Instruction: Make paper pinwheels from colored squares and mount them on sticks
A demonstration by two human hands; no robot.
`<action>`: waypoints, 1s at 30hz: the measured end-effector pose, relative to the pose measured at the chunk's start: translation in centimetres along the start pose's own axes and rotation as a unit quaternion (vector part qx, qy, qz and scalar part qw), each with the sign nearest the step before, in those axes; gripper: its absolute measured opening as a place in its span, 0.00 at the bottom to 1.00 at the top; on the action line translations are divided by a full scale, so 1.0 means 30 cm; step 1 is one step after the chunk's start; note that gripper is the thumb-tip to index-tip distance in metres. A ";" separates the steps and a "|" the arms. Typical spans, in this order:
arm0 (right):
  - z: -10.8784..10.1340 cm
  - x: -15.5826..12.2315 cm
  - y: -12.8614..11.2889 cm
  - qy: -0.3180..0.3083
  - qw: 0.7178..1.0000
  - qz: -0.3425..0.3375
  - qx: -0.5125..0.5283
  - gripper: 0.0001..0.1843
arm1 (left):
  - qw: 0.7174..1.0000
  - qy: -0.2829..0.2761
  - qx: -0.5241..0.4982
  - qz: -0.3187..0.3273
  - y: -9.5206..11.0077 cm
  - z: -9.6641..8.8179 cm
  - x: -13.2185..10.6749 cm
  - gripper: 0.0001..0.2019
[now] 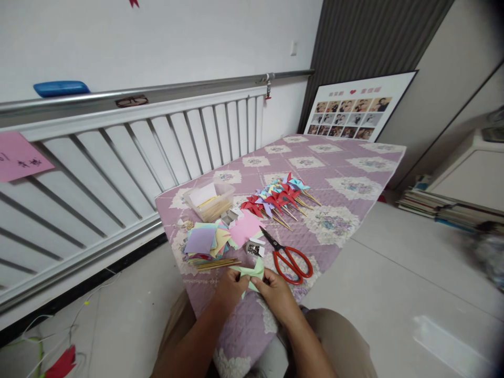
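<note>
Both my hands pinch a light green folded paper piece at the near end of a purple quilted table. My left hand grips its left side and my right hand grips its right side, fingers closed on the paper. Red-handled scissors lie just right of my hands. A stack of coloured paper squares and several thin wooden sticks lie just beyond my left hand. A small box of pins sits beside the pink sheet.
A pile of finished paper pinwheels lies mid-table. A clear plastic tub with sticks stands at the left edge. A white slatted railing runs along the left. A photo board leans at the back. Books are stacked on the floor at right.
</note>
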State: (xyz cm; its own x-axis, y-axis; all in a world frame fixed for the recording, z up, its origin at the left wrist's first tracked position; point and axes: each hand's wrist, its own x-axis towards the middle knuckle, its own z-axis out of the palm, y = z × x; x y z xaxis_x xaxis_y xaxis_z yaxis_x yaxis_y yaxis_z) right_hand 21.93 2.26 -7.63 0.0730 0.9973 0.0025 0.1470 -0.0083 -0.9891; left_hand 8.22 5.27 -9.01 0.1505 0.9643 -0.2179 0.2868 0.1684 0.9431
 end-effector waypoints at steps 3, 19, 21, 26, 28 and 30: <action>0.000 0.000 0.000 -0.001 1.000 0.002 0.008 0.12 | 1.000 0.002 0.005 0.005 -0.011 -0.001 0.003 0.09; 0.001 0.006 0.016 -0.035 0.998 0.026 0.048 0.12 | 0.999 -0.016 -0.037 0.003 -0.024 0.000 -0.002 0.10; 0.001 0.006 0.009 -0.038 0.998 0.028 0.051 0.13 | 0.999 -0.023 -0.046 0.003 -0.023 -0.002 0.000 0.10; 0.005 0.006 -0.003 -0.040 0.997 0.034 0.053 0.13 | 0.998 -0.032 -0.052 -0.005 -0.015 -0.010 0.004 0.09; 0.006 0.005 -0.004 -0.041 0.997 0.038 0.057 0.13 | 0.998 -0.039 -0.055 -0.011 -0.014 -0.013 0.004 0.09; 0.007 0.005 -0.004 -0.043 0.996 0.046 0.062 0.14 | 0.997 -0.048 -0.055 -0.024 -0.016 -0.018 0.004 0.09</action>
State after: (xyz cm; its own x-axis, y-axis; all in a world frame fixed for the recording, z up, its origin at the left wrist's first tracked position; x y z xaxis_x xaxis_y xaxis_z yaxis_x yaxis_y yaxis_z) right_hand 21.73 2.43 -7.54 -0.0056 0.9954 -0.0954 0.0211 -0.0953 -0.9952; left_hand 7.59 5.41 -9.35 0.2296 0.9316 -0.2817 0.1919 0.2405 0.9515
